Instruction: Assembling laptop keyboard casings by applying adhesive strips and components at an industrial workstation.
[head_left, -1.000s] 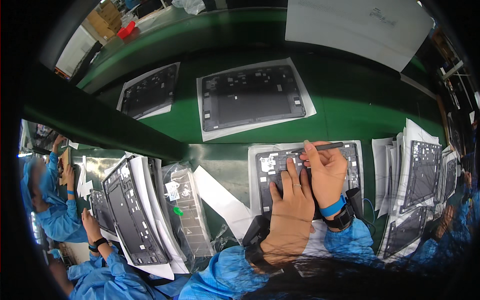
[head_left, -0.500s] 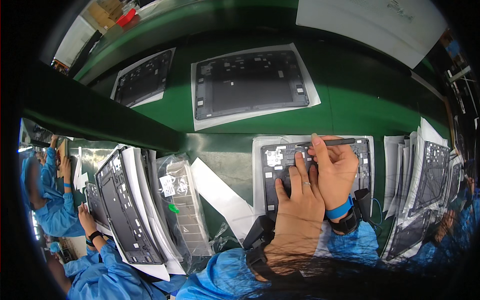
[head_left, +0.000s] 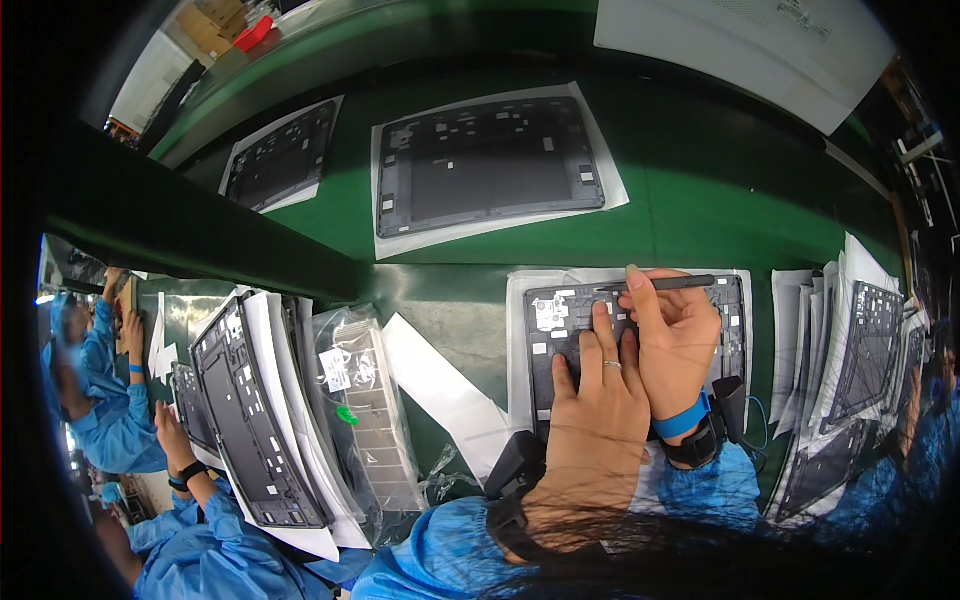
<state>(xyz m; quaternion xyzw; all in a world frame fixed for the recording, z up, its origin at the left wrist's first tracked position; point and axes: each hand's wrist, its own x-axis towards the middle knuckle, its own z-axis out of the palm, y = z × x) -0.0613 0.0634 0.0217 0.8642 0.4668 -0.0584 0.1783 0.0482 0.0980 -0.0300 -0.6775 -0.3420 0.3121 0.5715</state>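
A slim, dark, pen-shaped tool (head_left: 700,282) is pinched by the right hand (head_left: 680,335), its long axis set roughly parallel to the upper edge of a dark rectangular panel (head_left: 568,343); its narrow end is pointed left, just beyond the left hand (head_left: 605,405), which is laid with fingers spread on the panel. Beneath both hands, one panel is backed by a white paper-like sheet (head_left: 516,330); one tool is held; two more dark panels (head_left: 490,180) are laid on the green bench (head_left: 700,200).

Dark slanting beam (head_left: 200,210), green worktable (head_left: 700,180)
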